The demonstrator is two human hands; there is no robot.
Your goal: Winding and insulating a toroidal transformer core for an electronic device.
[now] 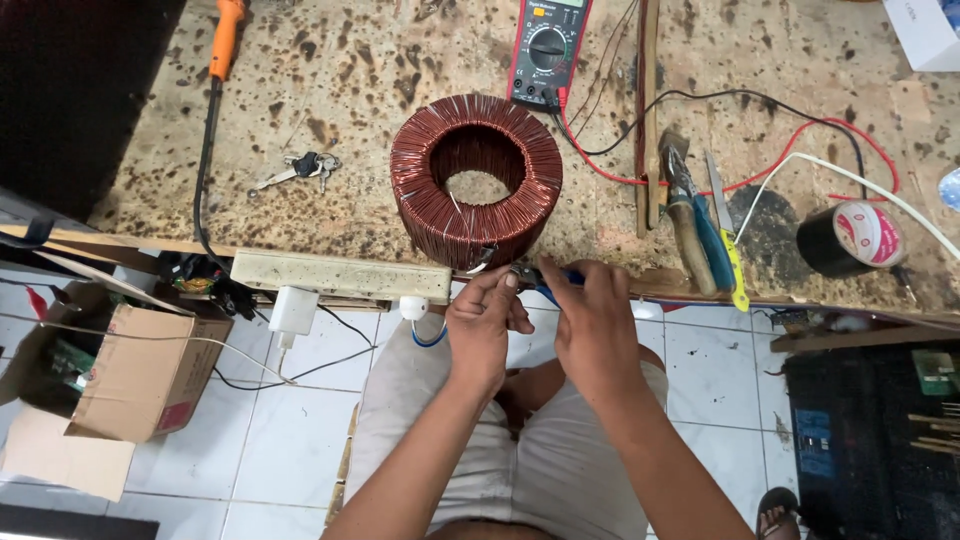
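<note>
A big ring-shaped coil wound with copper wire (476, 180) stands at the near edge of the spotted wooden bench (350, 70). My left hand (483, 325) pinches a thin wire end that hangs from the coil's front. My right hand (592, 320) grips a blue-handled tool (548, 281), and its metal jaws meet that wire end beside my left fingertips. Both hands are just below the bench edge, above my lap.
A multimeter (547, 50) with red and black leads lies behind the coil. Pliers and a blue-yellow tool (700, 235), black tape roll (850, 238), keys (300, 167), orange-handled iron (225, 40), power strip (340, 277) with charger. Cardboard box (120, 370) on the tiled floor.
</note>
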